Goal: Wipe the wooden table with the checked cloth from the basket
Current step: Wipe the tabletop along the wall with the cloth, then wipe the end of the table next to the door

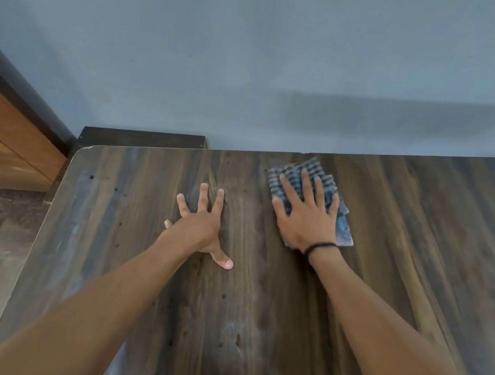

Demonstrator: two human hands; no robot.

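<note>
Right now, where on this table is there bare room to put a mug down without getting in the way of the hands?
Free: the wooden table right of the checked cloth, and the left strip between the left hand and the table's edge. Crowded: the far middle, where the right hand presses the cloth.
</note>
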